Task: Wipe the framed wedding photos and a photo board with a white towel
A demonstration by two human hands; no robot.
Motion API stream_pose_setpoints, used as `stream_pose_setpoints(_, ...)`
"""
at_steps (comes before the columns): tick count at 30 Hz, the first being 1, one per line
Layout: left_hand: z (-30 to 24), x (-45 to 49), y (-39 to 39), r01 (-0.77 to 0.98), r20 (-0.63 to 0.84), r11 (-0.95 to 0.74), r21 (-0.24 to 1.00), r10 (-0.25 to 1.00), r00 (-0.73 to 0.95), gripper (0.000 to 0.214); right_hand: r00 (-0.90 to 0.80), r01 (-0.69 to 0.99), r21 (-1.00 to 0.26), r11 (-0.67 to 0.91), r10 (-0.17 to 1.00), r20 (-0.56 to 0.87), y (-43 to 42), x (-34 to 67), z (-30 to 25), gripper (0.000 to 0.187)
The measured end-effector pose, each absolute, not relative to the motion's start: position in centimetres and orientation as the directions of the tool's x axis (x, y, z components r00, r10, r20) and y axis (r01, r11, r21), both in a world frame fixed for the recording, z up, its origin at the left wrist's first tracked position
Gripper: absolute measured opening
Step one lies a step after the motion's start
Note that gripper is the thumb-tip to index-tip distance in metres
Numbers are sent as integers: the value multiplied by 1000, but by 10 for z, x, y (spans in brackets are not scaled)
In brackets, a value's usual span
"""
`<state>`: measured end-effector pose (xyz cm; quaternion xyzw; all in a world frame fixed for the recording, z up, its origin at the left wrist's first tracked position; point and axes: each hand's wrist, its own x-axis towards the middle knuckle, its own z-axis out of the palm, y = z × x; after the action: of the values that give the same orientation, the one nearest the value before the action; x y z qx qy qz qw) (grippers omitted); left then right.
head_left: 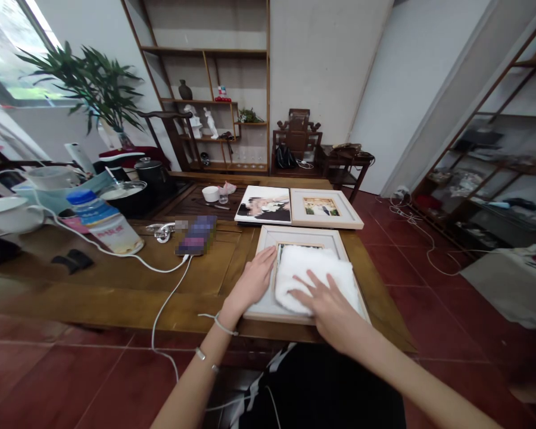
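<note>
A light wooden picture frame point(335, 236) lies flat at the table's near edge. On top of it rests a white, fluffy cloth point(312, 268), which covers much of the picture inside. My right hand point(328, 304) lies on the cloth with its fingers spread. Stretched along the frame's left side, my left hand point(256, 277) touches it just beside the cloth, fingers extended. Beyond this frame sit a second framed picture point(326, 205) and a white-edged photo panel point(263, 205), side by side.
On the wooden table point(214, 286), a phone point(196, 235) is plugged into a white cable point(161, 316) that hangs over the front edge. Left of it stand a blue-capped bottle point(105, 220), a white pot point(11, 214) and a dark lidded pot point(152, 174). A small white bowl point(211, 193) is farther back.
</note>
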<state>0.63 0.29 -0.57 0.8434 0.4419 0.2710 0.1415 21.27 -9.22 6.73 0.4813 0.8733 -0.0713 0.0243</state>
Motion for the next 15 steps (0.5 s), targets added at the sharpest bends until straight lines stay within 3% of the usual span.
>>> stream_pose_setpoints(6,-8,5,4,653,340,-580,486,814,471,46,-458,886,114,449,886,74,1,227,56,84)
stream_pose_setpoints(12,-10,4,4,654,349,-567,501,824,447,46,-520,852,77,518,854,-5,-11,214,62,81)
stream_pose_setpoints(15,-9,5,3,661,338,-556,503,831,442,47,-599,799,-50,599,788,-143,-62,208,74,80)
